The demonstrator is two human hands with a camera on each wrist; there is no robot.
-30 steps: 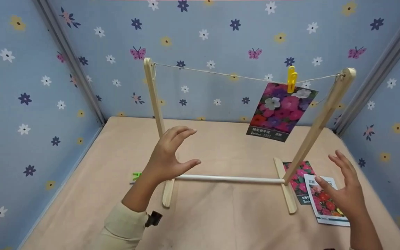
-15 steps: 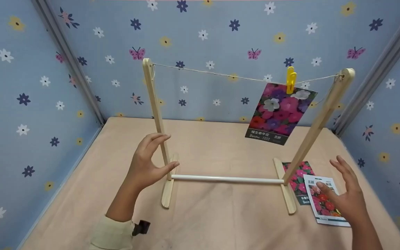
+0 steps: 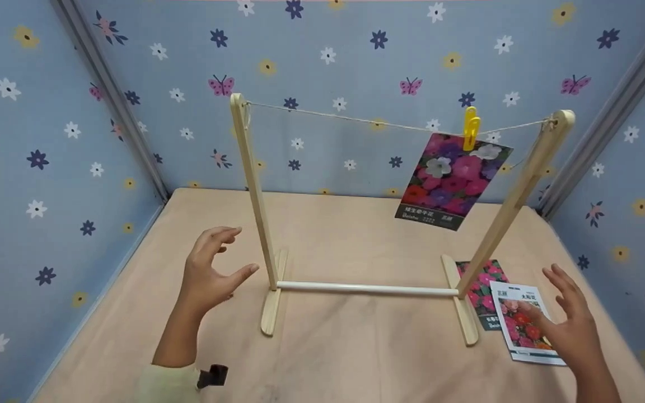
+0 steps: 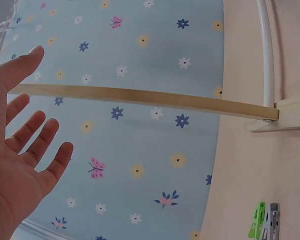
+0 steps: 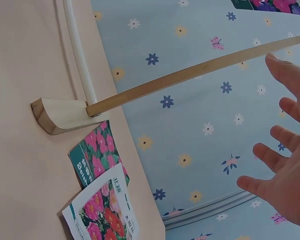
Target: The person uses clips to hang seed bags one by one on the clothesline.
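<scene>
My left hand (image 3: 210,280) hovers left of the wooden stand's left post (image 3: 254,196), fingers spread and holding nothing. In the left wrist view, a green clothespin (image 4: 258,220) and a grey clothespin (image 4: 273,220) lie on the table; the left hand hides them from the head view. My right hand (image 3: 571,327), also spread and holding nothing, is over the right edge of a white flower seed packet (image 3: 515,355). Partly under that packet lies a darker seed packet (image 3: 482,288). A yellow clothespin (image 3: 471,129) holds another seed packet (image 3: 451,182) on the string (image 3: 350,118).
The stand's right post (image 3: 515,204) rises behind the packets on the table. A white rod (image 3: 367,289) joins the two wooden feet. Flower-patterned blue panels (image 3: 322,151) enclose the beige tabletop (image 3: 322,347) at the back and sides.
My left hand has moved left and down, from in front of the left post to beside it. The right hand has lowered slightly. The hanging packet stays clipped.
</scene>
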